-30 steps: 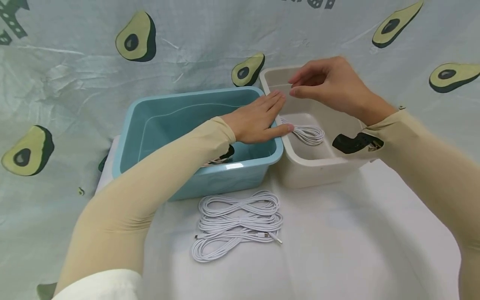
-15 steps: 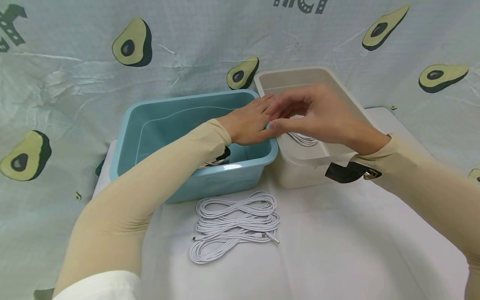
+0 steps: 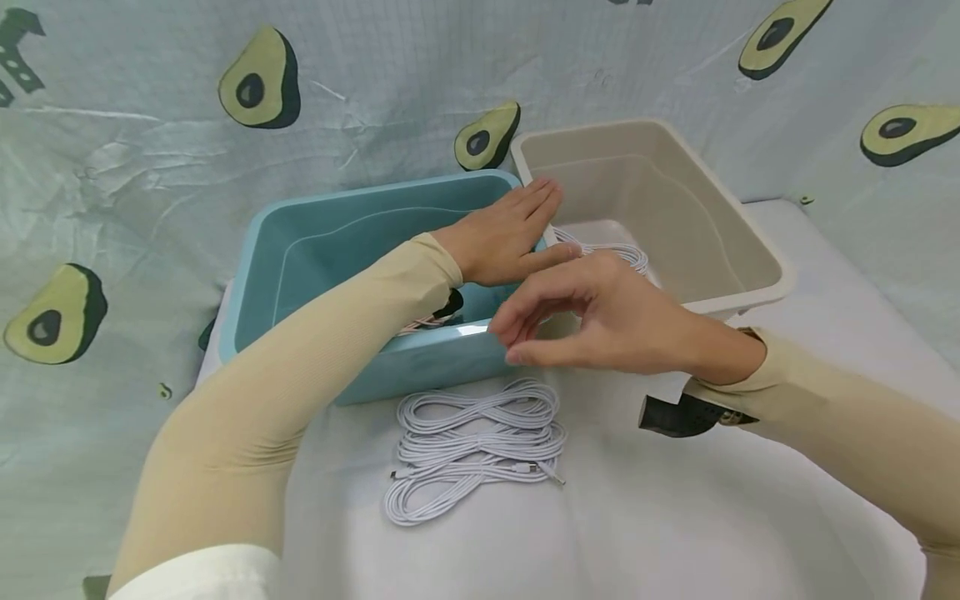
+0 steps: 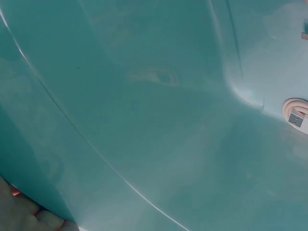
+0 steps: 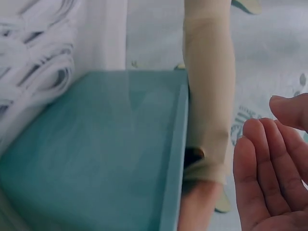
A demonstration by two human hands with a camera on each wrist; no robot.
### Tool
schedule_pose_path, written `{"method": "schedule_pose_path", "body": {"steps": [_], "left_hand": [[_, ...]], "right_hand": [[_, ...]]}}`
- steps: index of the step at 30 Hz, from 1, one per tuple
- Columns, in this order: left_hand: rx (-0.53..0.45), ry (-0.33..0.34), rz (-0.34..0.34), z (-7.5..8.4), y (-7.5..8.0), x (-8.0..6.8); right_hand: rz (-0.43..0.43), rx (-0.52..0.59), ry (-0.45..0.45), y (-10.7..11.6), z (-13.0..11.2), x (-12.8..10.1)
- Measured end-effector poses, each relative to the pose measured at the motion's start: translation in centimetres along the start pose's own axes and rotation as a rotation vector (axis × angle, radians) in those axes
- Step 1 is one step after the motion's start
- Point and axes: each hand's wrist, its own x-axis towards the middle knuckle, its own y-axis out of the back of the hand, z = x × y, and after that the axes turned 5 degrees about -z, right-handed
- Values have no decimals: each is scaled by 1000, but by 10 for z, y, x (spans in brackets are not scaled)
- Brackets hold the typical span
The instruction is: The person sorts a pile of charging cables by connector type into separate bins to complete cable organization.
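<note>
My left hand (image 3: pixel 502 233) lies palm down with straight fingers across the rims where the blue bin (image 3: pixel 420 367) meets the beige bin (image 3: pixel 675 200). Above the blue bin's front right corner hovers my right hand (image 3: pixel 600 321), its fingers loosely bent and nothing between them. On the table just in front of the blue bin, bundles of white cable (image 3: pixel 480 450) lie folded in figure-eights, small plugs showing. Another white cable coil (image 3: pixel 626 252) sits inside the beige bin, partly covered by the hands. The left wrist view shows a pale cable with a USB plug (image 4: pixel 296 118) in the blue bin.
The bins stand side by side at the back of a white-covered table (image 3: pixel 675 500). Behind them hangs a grey curtain (image 3: pixel 375 67) printed with avocados. A black wrist camera (image 3: pixel 678 417) sits under the right wrist.
My right hand has come out from over the beige bin, moving left and toward the body, and its fingers stay bent. The left hand keeps its place on the rims.
</note>
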Motion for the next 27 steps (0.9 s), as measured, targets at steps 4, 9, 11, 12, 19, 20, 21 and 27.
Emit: {"method": "schedule_pose_path", "body": {"steps": [4, 9, 11, 12, 19, 20, 21, 27], "left_hand": [[-20, 7, 15, 0, 0, -1], [-25, 16, 15, -1, -1, -1], [-25, 17, 11, -1, -1, -1], [-25, 16, 11, -1, -1, -1], [-24, 26, -5, 0, 0, 0], [-22, 28, -8, 0, 0, 0], [-23, 28, -10, 0, 1, 0], [-19, 33, -14, 0, 1, 2]], "right_hand": [[-55, 20, 65, -15, 3, -2], [-104, 36, 73, -35, 9, -5], [-121, 36, 71, -45, 15, -7], [-128, 39, 70, -49, 18, -8], [-140, 67, 85, -77, 43, -14], [-137, 64, 86, -80, 46, -15], [-136, 60, 84, -83, 49, -16], [-150, 45, 34, -100, 63, -18]]}}
